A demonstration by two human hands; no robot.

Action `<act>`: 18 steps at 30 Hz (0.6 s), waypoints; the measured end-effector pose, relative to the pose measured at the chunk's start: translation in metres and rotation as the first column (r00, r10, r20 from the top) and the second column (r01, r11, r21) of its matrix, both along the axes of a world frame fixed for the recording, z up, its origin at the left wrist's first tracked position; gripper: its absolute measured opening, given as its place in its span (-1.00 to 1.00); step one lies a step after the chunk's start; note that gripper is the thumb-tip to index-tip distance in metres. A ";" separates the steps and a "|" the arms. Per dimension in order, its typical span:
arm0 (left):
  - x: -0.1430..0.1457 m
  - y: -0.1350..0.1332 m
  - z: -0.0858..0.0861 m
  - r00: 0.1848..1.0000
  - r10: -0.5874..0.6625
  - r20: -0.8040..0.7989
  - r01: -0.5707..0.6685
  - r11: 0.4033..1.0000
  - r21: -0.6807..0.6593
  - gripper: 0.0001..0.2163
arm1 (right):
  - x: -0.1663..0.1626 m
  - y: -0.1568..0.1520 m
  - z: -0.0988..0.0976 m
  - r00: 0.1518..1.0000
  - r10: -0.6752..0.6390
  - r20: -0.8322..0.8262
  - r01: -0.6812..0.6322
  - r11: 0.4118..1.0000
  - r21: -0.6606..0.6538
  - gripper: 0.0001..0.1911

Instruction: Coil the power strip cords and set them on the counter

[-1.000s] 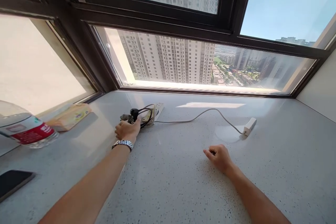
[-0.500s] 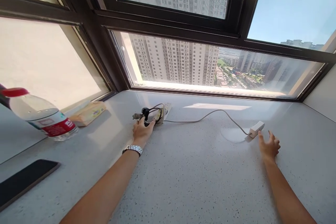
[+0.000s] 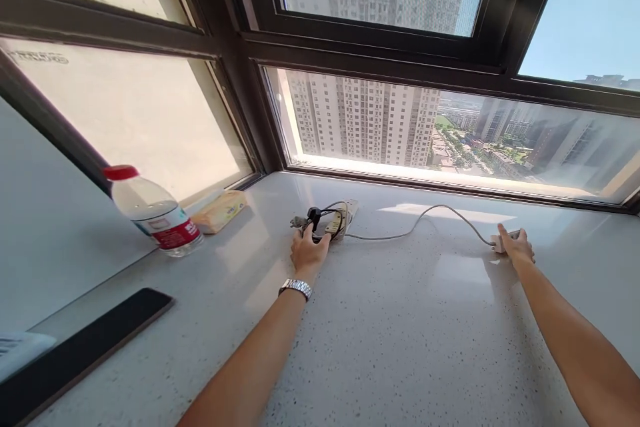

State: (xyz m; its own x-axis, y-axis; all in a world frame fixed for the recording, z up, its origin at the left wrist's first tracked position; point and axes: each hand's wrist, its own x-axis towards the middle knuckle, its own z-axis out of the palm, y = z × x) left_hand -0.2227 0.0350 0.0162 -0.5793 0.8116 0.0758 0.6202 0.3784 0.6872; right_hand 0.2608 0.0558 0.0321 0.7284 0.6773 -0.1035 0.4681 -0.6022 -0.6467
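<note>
Now right hand (image 3: 516,248) grips adapter (image 3: 500,242) — left hand (image 3: 309,252) touches plugs (image 3: 320,221).

On my feed, a clear bottle (image 3: 155,212) with a red cap and red label stands upright at the left of the speckled grey sill (image 3: 390,340). Just behind it, to its right, I see a yellowish packet (image 3: 221,211) lying flat near the window frame (image 3: 235,73). A black phone (image 3: 83,347) lies face down at the lower left edge, well apart from the bottle. Through the glass I make out tall towers (image 3: 370,120) and blue sky.
</note>
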 end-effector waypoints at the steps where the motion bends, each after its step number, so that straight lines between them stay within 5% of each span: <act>1: 0.001 0.000 0.000 1.000 0.005 -0.006 -0.005 1.000 0.002 -0.42 | 0.000 0.005 0.002 1.000 -0.005 -0.010 0.005 1.000 -0.001 -0.12; 4: 0.002 -0.001 0.001 1.000 0.016 -0.016 -0.016 1.000 0.004 -0.42 | -0.018 0.018 0.006 0.999 -0.008 -0.050 0.009 1.000 0.014 -0.24; 7: 0.003 -0.002 0.002 1.000 0.008 -0.014 -0.008 1.000 -0.012 -0.43 | -0.069 0.036 0.010 0.981 0.115 -0.155 -0.098 0.989 0.110 -0.31; 13: 0.001 -0.002 0.000 1.000 -0.018 -0.024 0.017 1.000 -0.008 -0.42 | -0.177 0.050 0.025 0.761 0.560 -0.329 -0.417 0.809 0.414 -0.53; 18: -0.001 0.002 -0.003 0.999 -0.041 -0.023 0.041 0.999 -0.012 -0.40 | -0.165 0.005 0.017 0.596 0.645 -0.479 -0.441 0.761 0.477 -0.67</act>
State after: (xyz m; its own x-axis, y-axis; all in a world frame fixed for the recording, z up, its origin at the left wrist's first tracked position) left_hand -0.2238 0.0367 0.0134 -0.5440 0.8353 0.0795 0.6508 0.3602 0.6684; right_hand 0.0960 0.0612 0.0489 0.0660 0.9926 -0.1022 0.1098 -0.1091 -0.9880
